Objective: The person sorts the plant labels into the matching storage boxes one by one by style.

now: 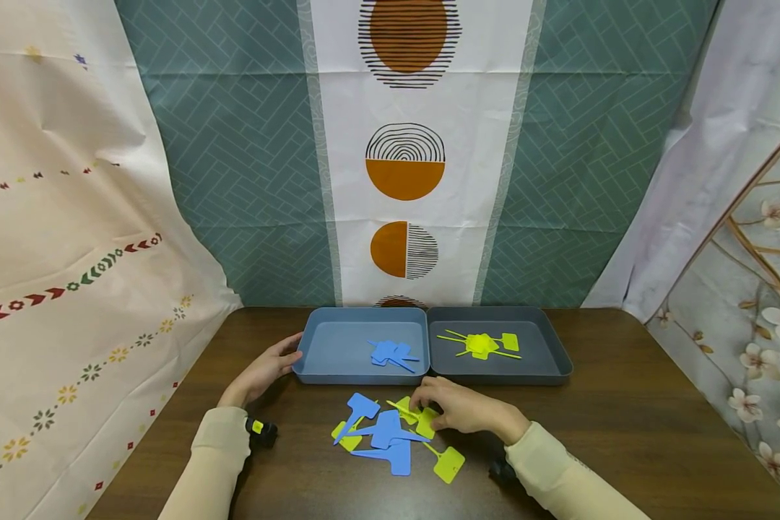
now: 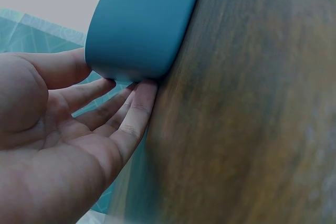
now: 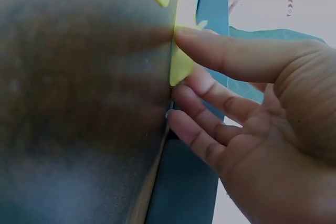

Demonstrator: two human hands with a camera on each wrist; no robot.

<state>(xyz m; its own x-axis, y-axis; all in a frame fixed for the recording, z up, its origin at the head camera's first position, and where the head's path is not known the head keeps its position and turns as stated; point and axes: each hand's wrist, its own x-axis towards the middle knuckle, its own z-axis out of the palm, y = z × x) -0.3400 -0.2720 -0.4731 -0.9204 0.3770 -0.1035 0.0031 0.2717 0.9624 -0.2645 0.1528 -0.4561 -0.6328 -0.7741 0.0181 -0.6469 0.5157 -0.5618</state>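
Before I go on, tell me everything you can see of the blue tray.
The blue tray is a shallow, matte, plastic-looking rectangle with rounded corners and low raised walls. It lies flat on the table, its right side seemingly against the dark gray tray. Blue tags lie clustered toward its right end; the left hand touches its left end.

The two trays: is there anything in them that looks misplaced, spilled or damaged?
Nothing stands out. The blue tray holds only blue tags, the dark gray tray only yellow tags, and I see no spill or damage.
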